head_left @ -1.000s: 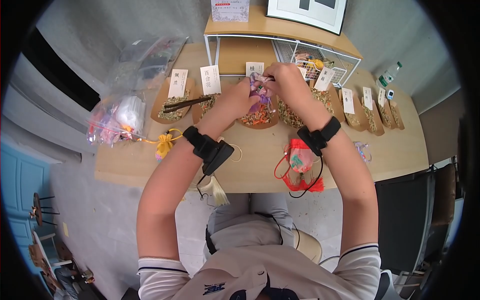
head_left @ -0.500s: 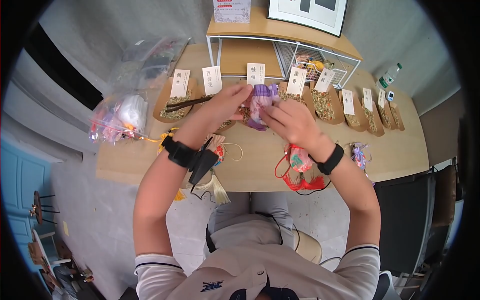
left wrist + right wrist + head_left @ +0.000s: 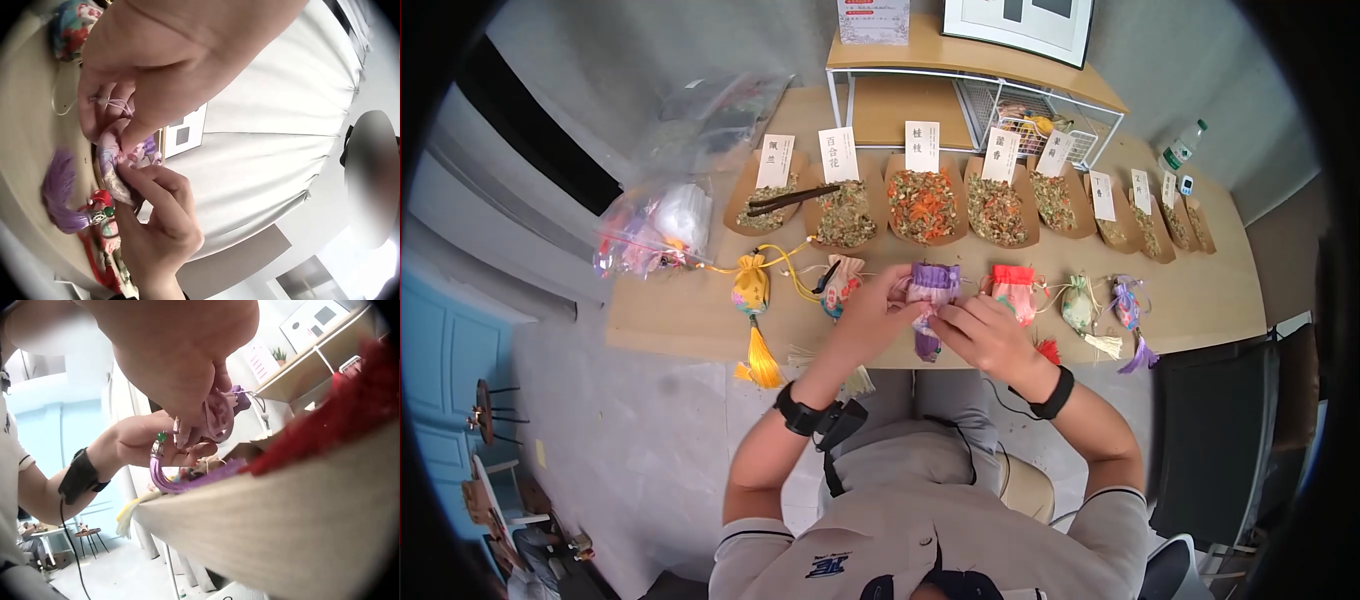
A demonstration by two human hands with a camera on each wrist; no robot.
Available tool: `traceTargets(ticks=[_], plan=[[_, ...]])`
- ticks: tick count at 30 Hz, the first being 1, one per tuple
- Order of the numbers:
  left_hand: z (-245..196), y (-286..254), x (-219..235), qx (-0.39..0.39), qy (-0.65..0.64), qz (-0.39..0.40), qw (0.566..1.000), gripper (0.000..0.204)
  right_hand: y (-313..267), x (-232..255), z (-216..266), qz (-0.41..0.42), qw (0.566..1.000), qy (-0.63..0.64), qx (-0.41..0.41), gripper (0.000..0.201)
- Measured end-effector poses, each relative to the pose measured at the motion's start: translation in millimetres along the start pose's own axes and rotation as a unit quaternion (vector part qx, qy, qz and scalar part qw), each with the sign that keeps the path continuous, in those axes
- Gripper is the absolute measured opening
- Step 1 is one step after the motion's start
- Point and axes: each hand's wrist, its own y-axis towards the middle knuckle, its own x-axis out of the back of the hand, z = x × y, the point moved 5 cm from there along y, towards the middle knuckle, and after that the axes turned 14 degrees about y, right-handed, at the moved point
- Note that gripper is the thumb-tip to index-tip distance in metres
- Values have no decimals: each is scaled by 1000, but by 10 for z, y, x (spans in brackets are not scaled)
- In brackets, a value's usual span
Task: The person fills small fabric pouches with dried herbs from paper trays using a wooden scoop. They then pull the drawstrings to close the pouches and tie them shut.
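Observation:
A purple and pink pouch (image 3: 933,286) is held between the two hands near the table's front edge. The left hand (image 3: 882,315) grips its left side, and the right hand (image 3: 982,330) pinches its right side. In the left wrist view, fingers of both hands meet on the pouch (image 3: 111,164), with thin cords looped at the left hand (image 3: 156,81). A purple tassel (image 3: 60,194) hangs below. From the right wrist, the right hand (image 3: 181,356) covers part of the pouch (image 3: 219,415); a green bead sits above the tassel (image 3: 181,482).
Yellow (image 3: 751,285), red (image 3: 1013,290), green (image 3: 1079,305) and purple (image 3: 1127,302) pouches lie along the front. Behind them stand several labelled trays of dried herbs (image 3: 922,205), with dark tongs (image 3: 792,199) across two. Plastic bags (image 3: 665,228) lie left; a bottle (image 3: 1183,146) stands back right.
Both hands have come from over the trays toward the body with the pouch, down to the table's front. The herb trays behind are now uncovered.

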Motion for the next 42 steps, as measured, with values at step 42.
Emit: traceTargets(ticks=[42], plan=[[-41, -837, 935, -123, 242, -105, 957, 22, 507, -664, 8, -93, 821, 432, -361, 14]])
